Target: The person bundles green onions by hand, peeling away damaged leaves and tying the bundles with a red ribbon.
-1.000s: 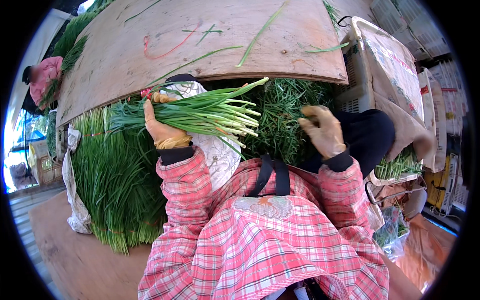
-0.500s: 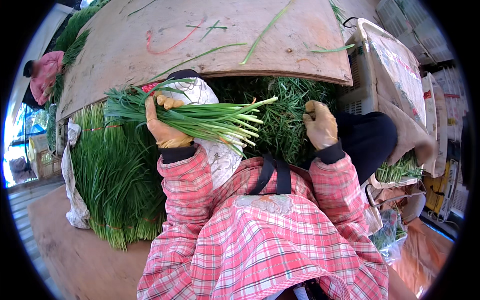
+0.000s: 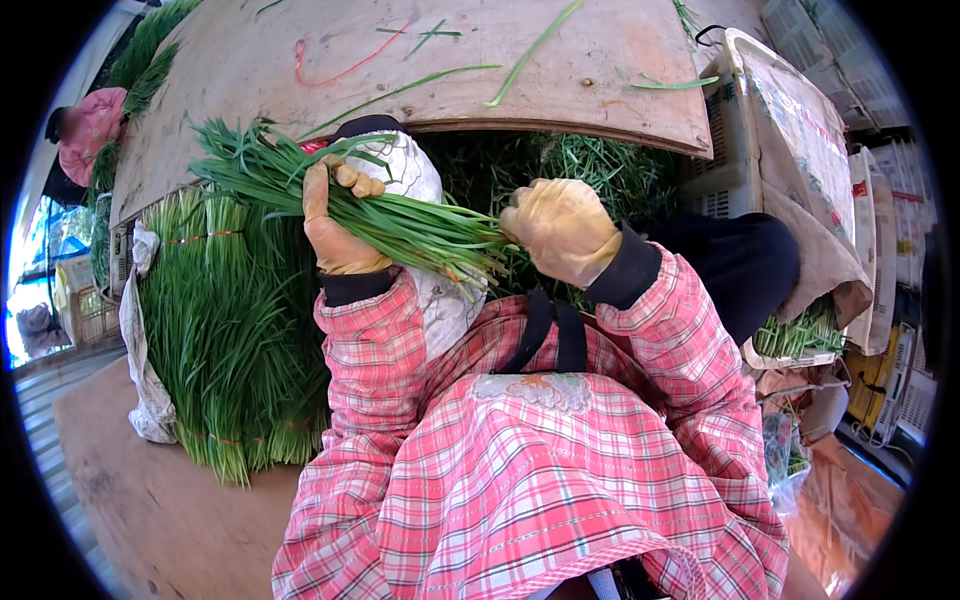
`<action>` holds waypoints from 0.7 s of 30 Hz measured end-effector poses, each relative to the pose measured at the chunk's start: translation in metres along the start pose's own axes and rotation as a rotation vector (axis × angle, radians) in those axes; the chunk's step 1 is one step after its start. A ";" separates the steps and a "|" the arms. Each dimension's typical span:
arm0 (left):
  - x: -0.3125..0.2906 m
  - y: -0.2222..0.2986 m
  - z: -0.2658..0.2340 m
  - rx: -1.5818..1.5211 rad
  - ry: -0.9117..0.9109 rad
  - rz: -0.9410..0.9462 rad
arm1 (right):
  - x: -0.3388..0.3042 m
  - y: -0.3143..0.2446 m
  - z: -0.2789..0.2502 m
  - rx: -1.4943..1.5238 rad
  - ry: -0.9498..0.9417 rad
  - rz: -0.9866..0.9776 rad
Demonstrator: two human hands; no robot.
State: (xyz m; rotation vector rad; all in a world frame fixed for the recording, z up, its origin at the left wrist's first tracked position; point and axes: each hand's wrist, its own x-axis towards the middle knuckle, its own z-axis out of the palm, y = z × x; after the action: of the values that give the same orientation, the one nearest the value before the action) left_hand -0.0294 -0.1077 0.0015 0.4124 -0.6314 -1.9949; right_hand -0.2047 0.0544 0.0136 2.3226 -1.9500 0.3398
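Far to the left of the left hand, 1 person in a pink top is by a heap of long green leaves. Nearer, below and to the left of the left hand, bundles of green leaves are packed side by side, red ties around some, with a white cloth along their outer edge. Beyond both hands stretches a wooden board bearing a red string and a few loose leaves.

The left hand, in a yellowish glove, is wrapped around the middle of 1 leafy bunch, thumb on the near side and fingers curled over it. The leaf tips spread to the left of this hand; the stalks run right and slightly down, above a white patterned cloth. Between the hands, on the far side, loose greens lie below the board's edge.

The right hand, gloved alike, has its fingers curled in at the bunch's stalk ends; I cannot tell whether it pinches any. Right of it are a dark-trousered knee, a white crate draped with brown cloth, and, lower, cut greens.
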 end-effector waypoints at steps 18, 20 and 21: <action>0.006 -0.008 -0.002 -0.076 0.034 0.049 | -0.051 -0.016 0.003 0.745 0.261 0.584; 0.006 -0.009 -0.001 -0.077 0.046 0.063 | -0.024 -0.034 -0.001 0.638 0.260 0.574; 0.008 -0.010 0.000 -0.080 0.051 0.058 | -0.012 -0.037 0.002 0.524 0.343 0.519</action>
State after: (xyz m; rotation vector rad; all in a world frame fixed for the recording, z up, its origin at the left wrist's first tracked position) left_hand -0.0401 -0.1108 -0.0045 0.3910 -0.5237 -1.9419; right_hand -0.1699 0.0719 0.0113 1.7482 -2.4489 1.3302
